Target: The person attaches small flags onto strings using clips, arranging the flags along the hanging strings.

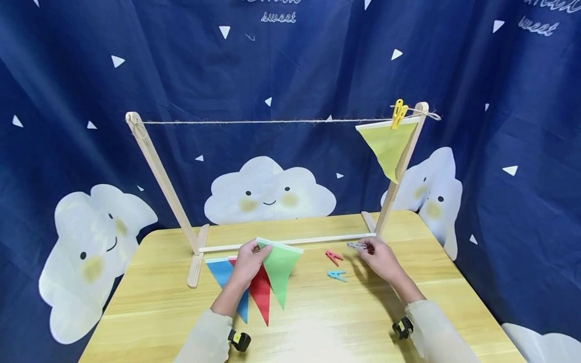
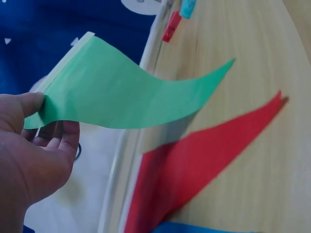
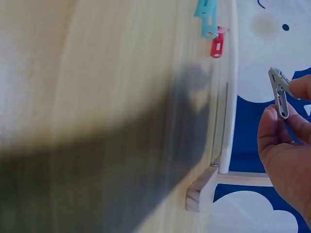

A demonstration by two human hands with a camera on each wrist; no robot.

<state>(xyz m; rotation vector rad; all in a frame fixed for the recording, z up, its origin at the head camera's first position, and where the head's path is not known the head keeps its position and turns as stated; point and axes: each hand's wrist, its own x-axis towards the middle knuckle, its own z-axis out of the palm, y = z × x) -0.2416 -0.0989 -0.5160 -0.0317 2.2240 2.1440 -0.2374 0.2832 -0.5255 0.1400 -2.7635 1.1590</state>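
My left hand [image 1: 248,263] pinches a green triangular pennant [image 2: 112,87] by one end of its white-banded top edge, thumb on the front. The pennant hangs point down above the table. Below it a red pennant [image 1: 260,291] and a blue pennant [image 1: 222,272] lie on the wood, partly behind my left hand and arm. My right hand [image 1: 378,256] holds a grey clothespin [image 3: 280,94] between thumb and fingers, raised over the table near the right foot of the stand. A red clothespin [image 1: 334,257] and a light blue clothespin [image 1: 337,275] lie to its left.
A wooden stand with a left post [image 1: 163,176] and right post [image 1: 392,194] carries a twine line [image 1: 254,122]. At its right end a yellow clothespin [image 1: 399,114] holds a yellow-green pennant [image 1: 388,146]. A white bar [image 1: 317,239] joins the posts low down. Behind hangs a dark blue curtain [image 1: 181,65].
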